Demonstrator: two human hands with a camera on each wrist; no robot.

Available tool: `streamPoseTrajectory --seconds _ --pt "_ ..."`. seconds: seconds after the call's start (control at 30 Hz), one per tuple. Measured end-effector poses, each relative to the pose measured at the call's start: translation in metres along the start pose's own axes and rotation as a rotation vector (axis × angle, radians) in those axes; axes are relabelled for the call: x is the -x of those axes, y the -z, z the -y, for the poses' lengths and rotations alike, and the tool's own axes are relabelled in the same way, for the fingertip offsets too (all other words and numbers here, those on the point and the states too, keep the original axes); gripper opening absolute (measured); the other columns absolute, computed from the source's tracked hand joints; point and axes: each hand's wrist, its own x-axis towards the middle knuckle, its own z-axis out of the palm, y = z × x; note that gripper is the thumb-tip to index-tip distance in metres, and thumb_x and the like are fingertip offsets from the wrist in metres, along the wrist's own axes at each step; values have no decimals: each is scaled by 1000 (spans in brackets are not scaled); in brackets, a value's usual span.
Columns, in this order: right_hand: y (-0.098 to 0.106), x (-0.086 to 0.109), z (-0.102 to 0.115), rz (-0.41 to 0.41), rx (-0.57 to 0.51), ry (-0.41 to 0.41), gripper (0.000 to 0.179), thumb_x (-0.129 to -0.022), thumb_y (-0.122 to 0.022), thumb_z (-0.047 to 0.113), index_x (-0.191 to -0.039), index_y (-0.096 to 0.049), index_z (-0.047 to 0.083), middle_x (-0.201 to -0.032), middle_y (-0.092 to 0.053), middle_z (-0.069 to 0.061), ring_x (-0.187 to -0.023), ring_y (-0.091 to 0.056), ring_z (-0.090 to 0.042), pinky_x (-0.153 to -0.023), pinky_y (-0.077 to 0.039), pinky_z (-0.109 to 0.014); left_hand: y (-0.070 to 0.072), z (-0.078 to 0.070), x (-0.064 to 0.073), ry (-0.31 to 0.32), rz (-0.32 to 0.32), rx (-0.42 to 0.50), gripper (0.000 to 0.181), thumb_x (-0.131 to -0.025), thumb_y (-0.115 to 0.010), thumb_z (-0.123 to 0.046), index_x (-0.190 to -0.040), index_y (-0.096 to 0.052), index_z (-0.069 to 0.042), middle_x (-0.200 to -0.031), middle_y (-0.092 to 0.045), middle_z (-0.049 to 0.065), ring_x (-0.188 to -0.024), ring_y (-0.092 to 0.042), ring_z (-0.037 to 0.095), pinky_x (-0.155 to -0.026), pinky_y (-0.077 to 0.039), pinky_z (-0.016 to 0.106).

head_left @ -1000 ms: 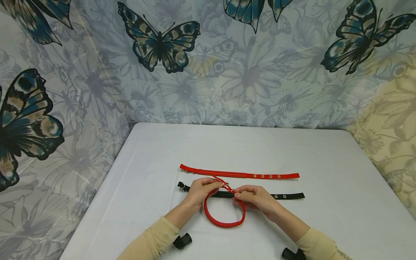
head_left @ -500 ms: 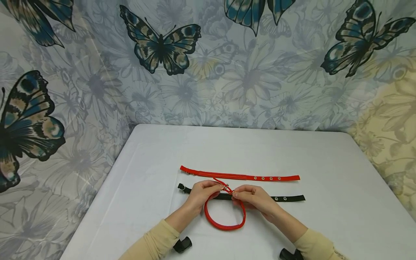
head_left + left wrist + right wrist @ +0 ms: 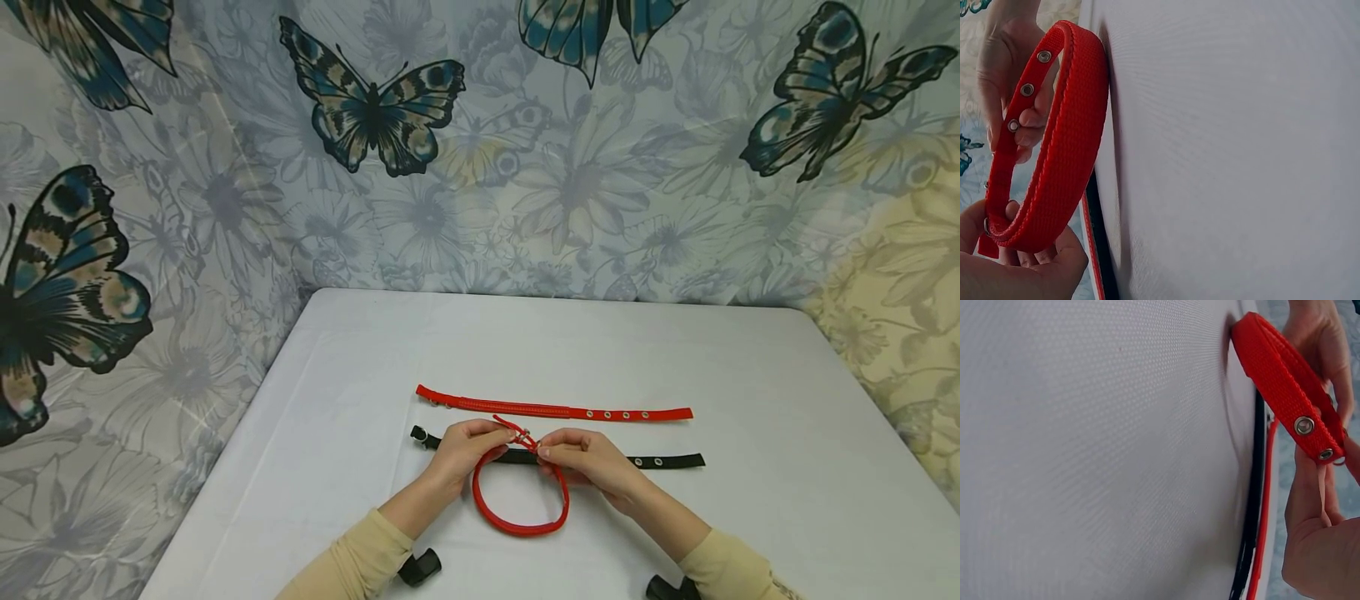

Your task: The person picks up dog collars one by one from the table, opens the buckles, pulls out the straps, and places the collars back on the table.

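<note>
A red collar (image 3: 521, 530) with metal eyelets is bent into a loop between both hands, just over the table. My left hand (image 3: 463, 454) pinches it near the buckle, at the upper left of the loop. On the other side my right hand (image 3: 588, 458) pinches the strap close to the buckle. The strap's free end sticks out past the buckle toward the back. In the left wrist view the loop of the red collar (image 3: 1072, 150) shows several eyelets along its thin strap. The right wrist view shows the red collar (image 3: 1285, 387) with two eyelets facing the camera.
Behind the hands a second red collar (image 3: 517, 408) lies stretched out flat on the white table (image 3: 360, 350). A black collar (image 3: 675, 461) lies parallel in front of it, partly hidden by the hands. A butterfly-patterned cloth (image 3: 480, 208) hangs behind the table.
The hands stay at the buckle with the loop held almost in the same place. The whole head view has shifted slightly, so everything sits a little lower in it.
</note>
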Motion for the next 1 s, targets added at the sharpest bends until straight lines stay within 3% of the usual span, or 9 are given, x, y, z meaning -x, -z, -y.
streamPoseTrajectory --seconds 0.4,0.77,1.0 --pt "4 3 -2 30 1 -3 37 -93 -68 26 -120 -64 1 -91 -67 -10 -80 -63 -18 -75 -56 -33 4 2 -2 25 -41 -9 22 -86 -73 -11 -101 -72 5 -87 -70 1 -76 -65 11 -78 -56 27" --pt "-1 1 1 -27 35 -9 34 -91 -70 28 -111 -65 1 -95 -67 -11 -80 -65 -20 -75 -57 -34 1 0 2 -6 16 -11 21 -87 -73 -11 -100 -71 5 -88 -70 1 -75 -65 10 -78 -56 27" --pt "-1 1 1 -19 60 15 32 -89 -72 27 -107 -64 1 -92 -68 -12 -78 -63 -21 -74 -56 -32 2 -3 4 -20 38 -59 18 -86 -73 -12 -96 -71 3 -86 -69 2 -73 -65 9 -75 -55 24"
